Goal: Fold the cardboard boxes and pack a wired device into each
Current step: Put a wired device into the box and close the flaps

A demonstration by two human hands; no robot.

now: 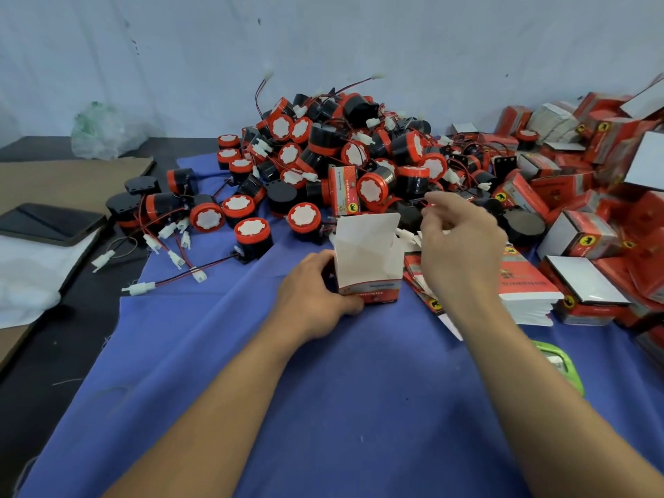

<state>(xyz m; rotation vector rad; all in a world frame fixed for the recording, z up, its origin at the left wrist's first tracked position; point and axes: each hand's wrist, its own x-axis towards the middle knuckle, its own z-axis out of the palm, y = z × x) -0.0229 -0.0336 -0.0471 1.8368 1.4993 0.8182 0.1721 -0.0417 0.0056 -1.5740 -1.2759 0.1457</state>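
An open red-and-white cardboard box [366, 260] stands upright on the blue cloth [323, 389], its white top flap raised. My left hand [316, 289] grips the box at its lower left side. My right hand [456, 242] hovers just right of the box's opening, fingers loosely bent; whether it pinches anything I cannot tell. Behind the box lies a big pile of wired devices [341, 156], black cylinders with red caps, white faces and red-black leads ending in white plugs. A stack of flat unfolded boxes [528, 292] lies under my right wrist.
Folded red boxes [593, 167] are heaped at the right. A dark phone [50, 224] rests on white sheets at the left, beside brown cardboard [72, 181]. A plastic bag [104, 131] sits against the wall. A green object [560, 361] peeks out by my right forearm.
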